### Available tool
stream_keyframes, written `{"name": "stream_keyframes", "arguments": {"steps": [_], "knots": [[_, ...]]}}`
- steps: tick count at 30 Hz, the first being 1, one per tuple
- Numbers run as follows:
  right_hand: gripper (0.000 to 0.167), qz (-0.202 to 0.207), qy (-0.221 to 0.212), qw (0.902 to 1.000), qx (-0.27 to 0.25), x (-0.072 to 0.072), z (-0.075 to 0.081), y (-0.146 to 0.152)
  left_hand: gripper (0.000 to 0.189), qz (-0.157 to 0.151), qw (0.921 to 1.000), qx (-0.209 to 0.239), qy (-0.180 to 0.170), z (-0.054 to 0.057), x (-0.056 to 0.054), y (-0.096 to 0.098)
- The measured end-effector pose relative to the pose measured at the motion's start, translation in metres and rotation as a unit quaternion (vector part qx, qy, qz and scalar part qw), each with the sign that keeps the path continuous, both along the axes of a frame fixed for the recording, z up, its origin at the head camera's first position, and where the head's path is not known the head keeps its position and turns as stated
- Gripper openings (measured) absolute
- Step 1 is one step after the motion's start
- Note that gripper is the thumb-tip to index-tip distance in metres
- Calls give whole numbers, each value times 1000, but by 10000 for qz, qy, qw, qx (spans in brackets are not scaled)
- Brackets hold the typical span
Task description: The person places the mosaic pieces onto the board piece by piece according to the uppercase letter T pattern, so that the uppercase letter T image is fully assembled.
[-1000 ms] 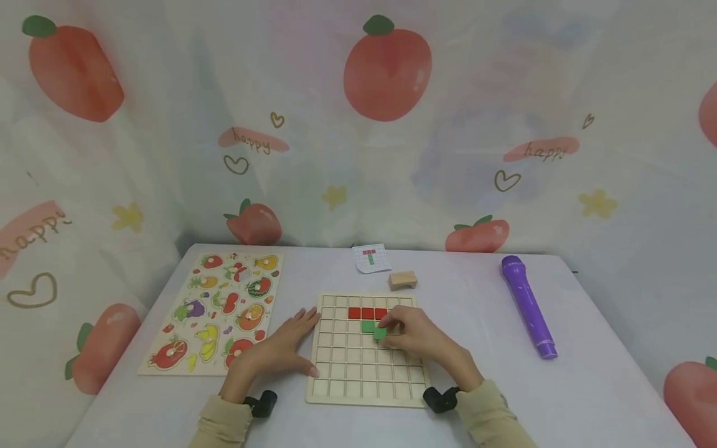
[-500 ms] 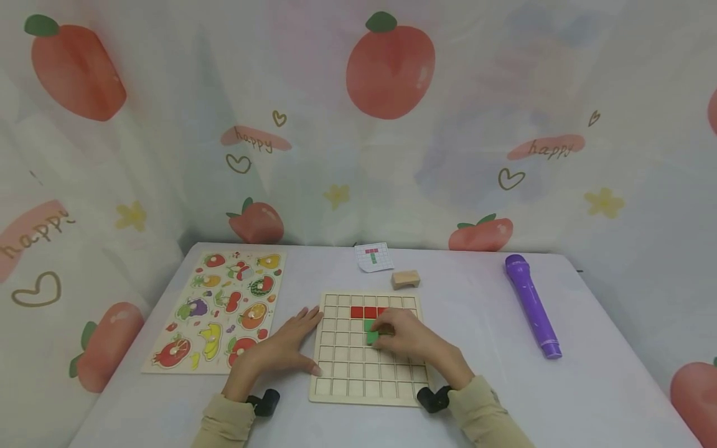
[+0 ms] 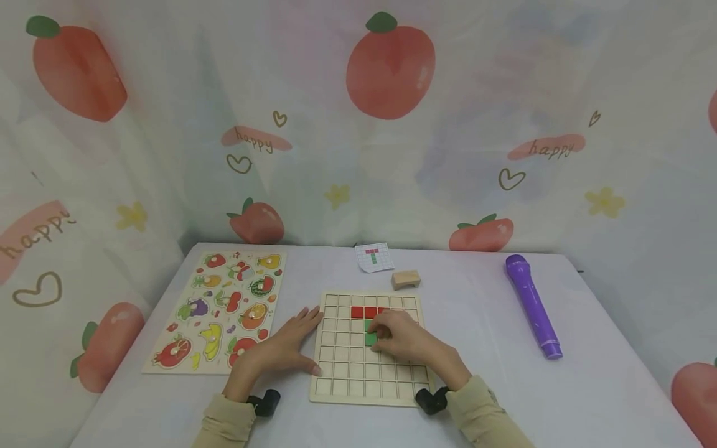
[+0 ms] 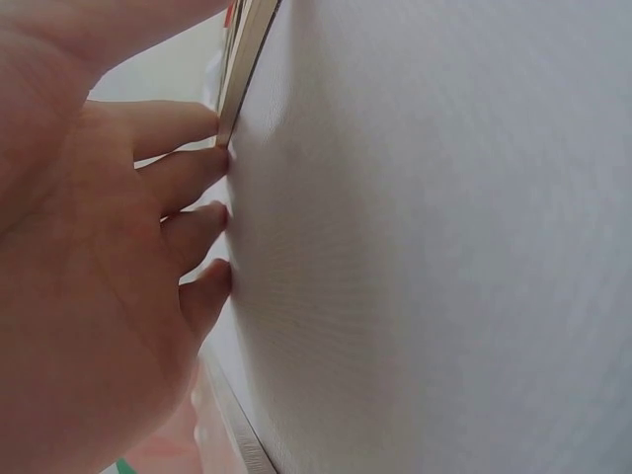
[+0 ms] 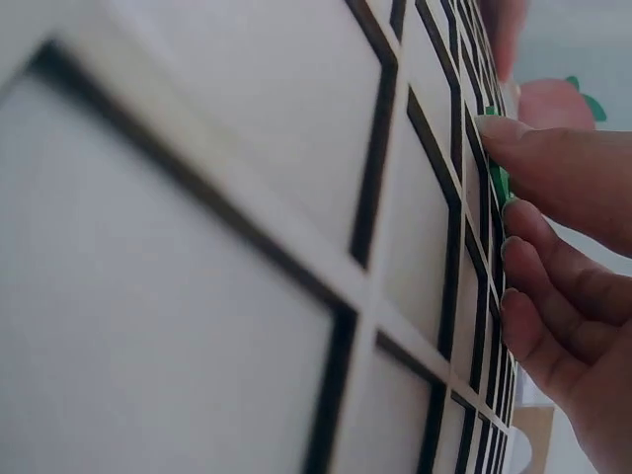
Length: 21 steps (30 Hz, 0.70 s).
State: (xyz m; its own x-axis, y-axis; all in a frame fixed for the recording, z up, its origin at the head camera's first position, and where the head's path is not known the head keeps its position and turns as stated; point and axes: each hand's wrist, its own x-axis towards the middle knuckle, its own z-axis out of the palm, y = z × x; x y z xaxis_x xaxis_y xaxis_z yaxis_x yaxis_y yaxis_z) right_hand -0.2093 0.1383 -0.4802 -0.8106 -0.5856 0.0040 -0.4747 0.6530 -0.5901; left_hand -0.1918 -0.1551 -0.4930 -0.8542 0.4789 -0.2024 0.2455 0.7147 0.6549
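A wooden grid board lies on the white table, with a row of red tiles near its far side. Below that row, one green tile shows partly beside the fingers. My right hand pinches a second green tile at the cell just below it; the right wrist view has the thumb and fingertips around the green tile. My left hand steadies the board's left edge with spread fingers, holding nothing. The right hand covers part of the grid.
Behind the board stand a small wooden block and a paper card printed with a red and green T. A fruit puzzle board lies at the left, a purple toy microphone at the right.
My right hand has moved slightly left, bringing the green tile from a tilt right of the column into line under the other green tile. The left hand stays at the board's edge.
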Motion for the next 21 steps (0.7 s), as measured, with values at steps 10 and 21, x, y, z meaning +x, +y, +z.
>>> {"name": "stream_keyframes", "arguments": {"steps": [10, 21], "knots": [[19, -114, -54, 9997, -223, 5, 2, 14, 113, 57, 10000, -35, -29, 0, 1, 0], [19, -625, 34, 9978, -214, 19, 1, 52, 113, 42, 10000, -49, -11, -1, 1, 0]]}}
